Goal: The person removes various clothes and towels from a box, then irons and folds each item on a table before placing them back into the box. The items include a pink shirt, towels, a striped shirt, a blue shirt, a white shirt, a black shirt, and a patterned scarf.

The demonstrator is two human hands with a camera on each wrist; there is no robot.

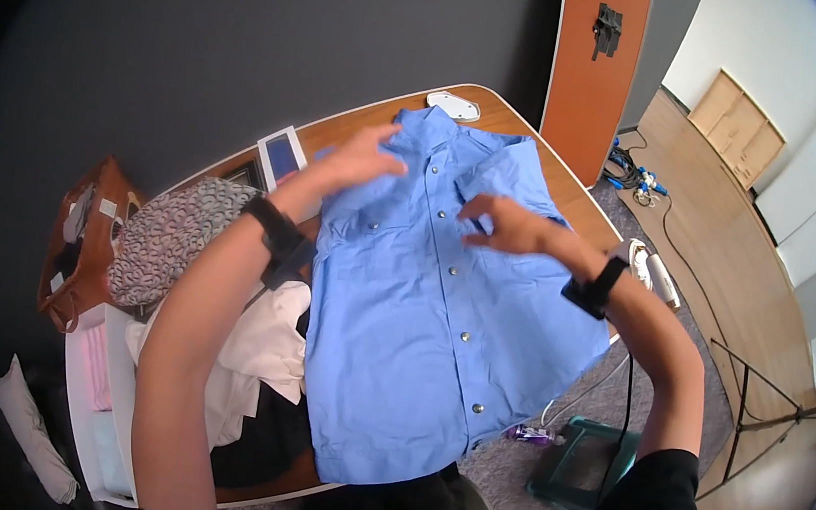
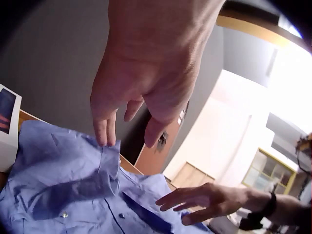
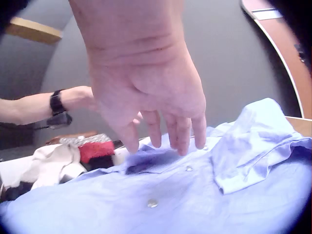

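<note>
Both hands' fingers relaxed, holding nothing — left hand [image 1: 363,161], right hand [image 1: 512,229] — above shirt [image 1: 420,327].

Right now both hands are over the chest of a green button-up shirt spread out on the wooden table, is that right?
Not quite: the shirt is blue, not green, as the head view shows. The rest holds: the left hand and right hand are over its chest, and it lies on the wooden table.

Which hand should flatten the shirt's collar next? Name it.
Probably the left hand: its fingertips already reach the collar of the blue shirt, while the right hand hovers lower, over the button placket.
</note>
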